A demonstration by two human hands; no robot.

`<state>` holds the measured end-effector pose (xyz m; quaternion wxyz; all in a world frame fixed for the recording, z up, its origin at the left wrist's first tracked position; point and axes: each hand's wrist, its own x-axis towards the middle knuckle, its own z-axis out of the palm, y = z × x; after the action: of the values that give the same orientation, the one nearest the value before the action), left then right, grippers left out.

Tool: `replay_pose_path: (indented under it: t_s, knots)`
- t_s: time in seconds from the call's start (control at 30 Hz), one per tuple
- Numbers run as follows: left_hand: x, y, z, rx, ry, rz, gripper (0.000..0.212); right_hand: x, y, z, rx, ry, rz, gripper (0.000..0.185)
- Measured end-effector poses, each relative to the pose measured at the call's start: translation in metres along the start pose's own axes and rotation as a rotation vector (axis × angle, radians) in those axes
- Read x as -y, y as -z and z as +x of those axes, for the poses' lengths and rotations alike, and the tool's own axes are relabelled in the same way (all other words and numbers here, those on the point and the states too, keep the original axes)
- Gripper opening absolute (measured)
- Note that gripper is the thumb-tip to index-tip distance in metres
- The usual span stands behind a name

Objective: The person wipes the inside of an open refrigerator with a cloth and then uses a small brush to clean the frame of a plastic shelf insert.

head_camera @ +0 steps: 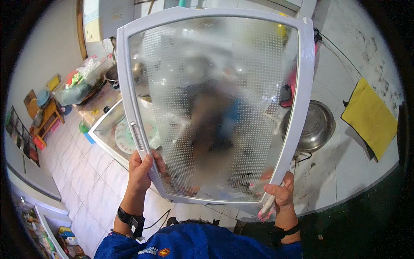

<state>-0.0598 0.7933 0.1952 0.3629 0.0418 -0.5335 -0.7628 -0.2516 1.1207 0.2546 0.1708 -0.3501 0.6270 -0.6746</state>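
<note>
A white-framed glass door panel (207, 106) with a dotted pattern is held up before me; its glass is misted and smeared. My left hand (141, 170) grips the frame low on the left side, just below a recessed pull handle (136, 136). At the lower right corner, my right hand (282, 190) clasps the frame and also holds a pale cloth (267, 209) with a pink edge, which hangs below the corner. Parts of the fingers of both hands show blurred through the glass. Most of what lies behind the panel is hidden or indistinct.
Left of the panel, a white-edged case (104, 117) stands near a patterned plate (122, 137). A table (93, 103) carries plastic bags (87, 69) and a dark pot (112, 75). To the right are a steel basin (318, 126) and a hanging yellow cloth (372, 118). A low wooden stand (51, 116) is farther left.
</note>
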Motion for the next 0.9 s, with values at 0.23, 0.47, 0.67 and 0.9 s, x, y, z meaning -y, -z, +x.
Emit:
replay_pose_path:
  t_s: [0.23,0.47,0.67,0.9]
  knots:
    - [-0.021,-0.003,0.005,-0.025,0.031,0.068,0.027,-0.005,-0.008,-0.001,-0.065,-0.043,0.093,0.026]
    - [-0.036,-0.004,0.010,-0.008,0.062,0.086,0.031,-0.011,-0.021,-0.003,-0.184,0.000,0.197,0.026]
    - [-0.035,0.004,0.020,0.045,0.124,0.162,0.044,-0.002,-0.047,-0.010,-0.275,0.001,0.418,0.027]
    - [-0.032,0.033,0.004,0.060,0.145,0.193,0.047,-0.012,-0.036,-0.014,-0.112,-0.128,0.358,0.027]
